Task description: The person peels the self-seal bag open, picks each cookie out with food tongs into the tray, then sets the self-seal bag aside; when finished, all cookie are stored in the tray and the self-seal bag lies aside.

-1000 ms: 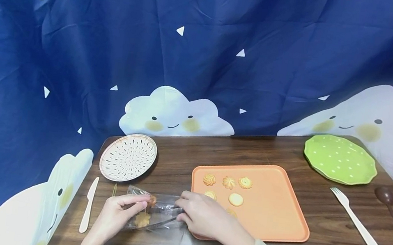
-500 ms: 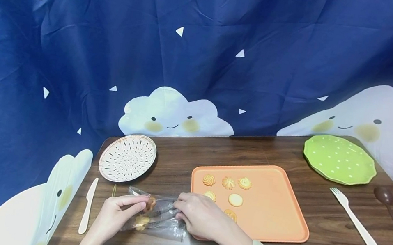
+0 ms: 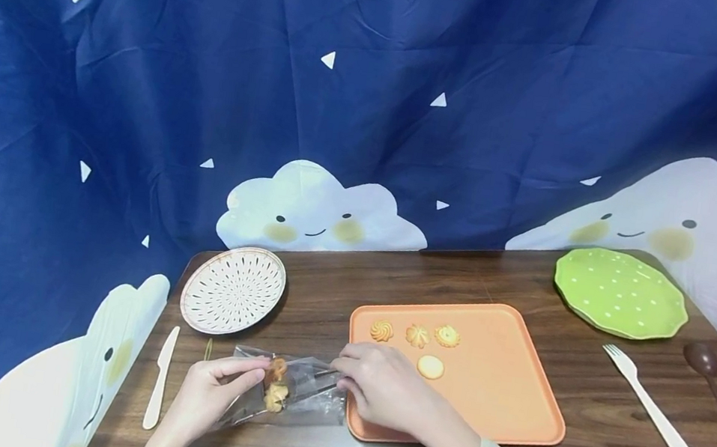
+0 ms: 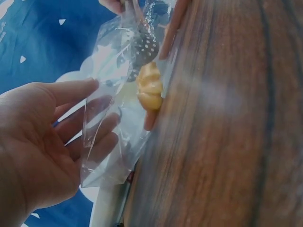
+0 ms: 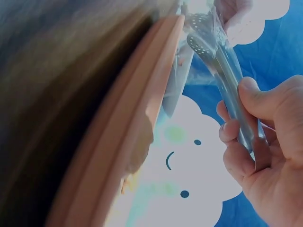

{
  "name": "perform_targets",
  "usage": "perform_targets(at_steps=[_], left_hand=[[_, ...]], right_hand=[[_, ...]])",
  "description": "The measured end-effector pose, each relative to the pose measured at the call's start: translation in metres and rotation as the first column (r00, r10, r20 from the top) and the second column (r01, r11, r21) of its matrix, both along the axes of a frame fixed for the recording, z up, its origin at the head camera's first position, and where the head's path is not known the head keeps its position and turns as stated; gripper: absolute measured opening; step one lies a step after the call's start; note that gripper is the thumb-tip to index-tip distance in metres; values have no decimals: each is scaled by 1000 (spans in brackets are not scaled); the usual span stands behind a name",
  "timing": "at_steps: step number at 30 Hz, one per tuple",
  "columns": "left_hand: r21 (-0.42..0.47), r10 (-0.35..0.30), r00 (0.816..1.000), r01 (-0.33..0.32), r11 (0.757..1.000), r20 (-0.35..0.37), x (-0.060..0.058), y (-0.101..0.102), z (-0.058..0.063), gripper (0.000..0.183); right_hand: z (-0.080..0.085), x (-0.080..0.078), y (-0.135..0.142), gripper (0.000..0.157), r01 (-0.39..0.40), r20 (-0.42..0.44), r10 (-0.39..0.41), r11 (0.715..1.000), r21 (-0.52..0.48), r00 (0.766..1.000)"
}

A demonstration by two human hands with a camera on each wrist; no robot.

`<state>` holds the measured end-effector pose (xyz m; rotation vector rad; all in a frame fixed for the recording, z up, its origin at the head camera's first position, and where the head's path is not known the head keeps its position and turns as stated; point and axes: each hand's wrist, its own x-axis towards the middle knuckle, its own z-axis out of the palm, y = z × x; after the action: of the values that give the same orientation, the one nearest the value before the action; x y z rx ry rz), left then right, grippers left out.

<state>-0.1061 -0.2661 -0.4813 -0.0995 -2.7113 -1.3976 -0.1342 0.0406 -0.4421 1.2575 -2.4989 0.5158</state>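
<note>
My left hand [image 3: 209, 387] pinches the near-left edge of a clear plastic bag [image 3: 324, 406] between thumb and fingers. Inside the bag are a yellow cookie [image 3: 276, 398] and a browner cookie [image 3: 276, 370]. The right hand [image 3: 386, 387] grips metal tongs [image 5: 231, 85], thumb on one side and curled fingers on the other. Their perforated ends [image 4: 144, 48] reach into the bag, close by the yellow cookie in the left wrist view. An orange tray [image 3: 493, 392] lies under and beyond the right hand, bearing several cookies, among them a plain round one [image 3: 431, 367].
A white patterned plate [image 3: 234, 290] stands back left, with a white knife [image 3: 161, 379] before it. At the right are a green dotted plate [image 3: 621, 292], a white fork [image 3: 647, 405] and a brown ladle-like spoon [image 3: 702, 359]. A blue cloud-print cloth [image 3: 374, 105] hangs behind the table.
My right hand has shifted right and a little away with the tongs, over the tray's left side. The yellow cookie in the bag has moved slightly right. The left hand stays in place.
</note>
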Motion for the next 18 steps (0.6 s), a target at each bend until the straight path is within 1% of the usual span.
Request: perform_targets(at_steps=[5,10,12,14,18], left_hand=[[9,-15,1000,15,1000,-22,0,-2,-1,21],[10,-17,1000,17,1000,0,0,-2,0,20],[7,-16,1000,16,1000,5,0,-3,1,20],[4,-16,1000,16,1000,1,-1,-4,0,21],[6,-17,1000,17,1000,-4,-1,-6,-1,19]], right_hand=[[3,-1,15,14,10,-18,-11,999,-43,1000],[9,-5,38,10,32,-19,-34,996,-84,999],[12,-7,46,11,46,-18,-48,994,-95,999],[13,-8,52,12,66,-1,-67,994,-85,998],[10,-11,55,14,88,50,-86,995,-42,995]])
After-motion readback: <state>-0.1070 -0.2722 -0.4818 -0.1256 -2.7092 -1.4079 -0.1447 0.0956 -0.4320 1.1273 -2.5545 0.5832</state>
